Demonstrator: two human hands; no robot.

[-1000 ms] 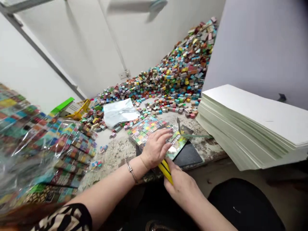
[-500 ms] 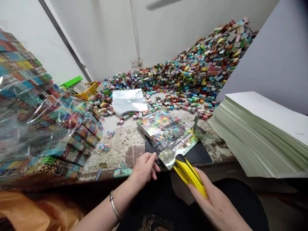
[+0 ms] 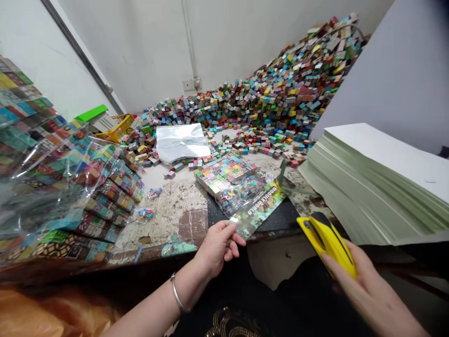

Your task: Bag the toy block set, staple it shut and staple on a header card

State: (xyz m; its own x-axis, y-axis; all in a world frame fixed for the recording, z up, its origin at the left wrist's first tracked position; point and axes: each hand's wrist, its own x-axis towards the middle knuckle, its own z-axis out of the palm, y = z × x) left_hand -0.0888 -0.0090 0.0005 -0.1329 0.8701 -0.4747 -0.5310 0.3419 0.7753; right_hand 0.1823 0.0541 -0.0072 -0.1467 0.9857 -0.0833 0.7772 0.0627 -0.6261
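Note:
My right hand (image 3: pixel 365 276) is wrapped around a yellow and black stapler (image 3: pixel 328 245), held in front of the table edge, to the right of the package and apart from it. With thumb and fingertips, my left hand (image 3: pixel 219 245) pinches the near corner of a printed header card (image 3: pixel 261 210). The card runs along the near side of a clear plastic bag (image 3: pixel 242 187) that lies on a dark mat (image 3: pixel 282 220). Inside the bag is a flat block of many colourful printed cubes (image 3: pixel 228 173), with small colourful pieces beside it.
Loose colourful cubes (image 3: pixel 273 98) form a large heap along the wall. Bagged cube blocks (image 3: pixel 115 196) are stacked at left. Silvery-white plastic bags (image 3: pixel 182 142) lie at centre. A tall stack of sheets (image 3: pixel 372 187) stands at right. Small packets (image 3: pixel 144 213) lie on the worn tabletop (image 3: pixel 164 201).
My right hand has carried the stapler right, away from the header card's corner. My left hand has moved slightly right and now pinches that corner.

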